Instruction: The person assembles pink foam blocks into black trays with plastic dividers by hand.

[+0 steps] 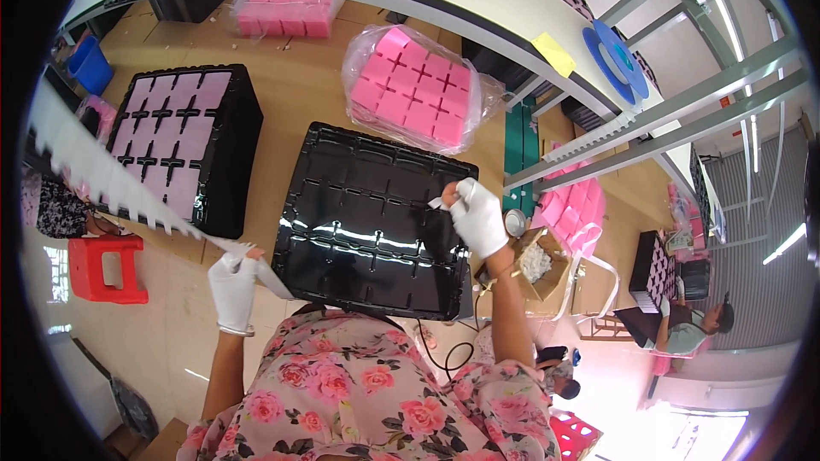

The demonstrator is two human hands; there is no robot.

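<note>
My left hand (233, 292), in a white glove with bare fingertips, is closed on a white strip (275, 280). The strip's loose end hangs beside the near left corner of a black plastic tray (367, 226). A long white band with a toothed edge (120, 175) slants down from the left toward this hand; whether it joins the strip I cannot tell. Above the tray's right side, my right hand (478, 218), gloved the same way, pinches a small white piece (436, 203). The tray lies flat before me, glossy, with rows of moulded ridges.
Left stands a stack of black trays (231, 145) with pink foam on top. Pink foam blocks in clear plastic (414, 90) lie behind the tray. An open box of white scraps (540, 265) sits right, under metal rails (666, 124). A co-worker (688, 329) works far right.
</note>
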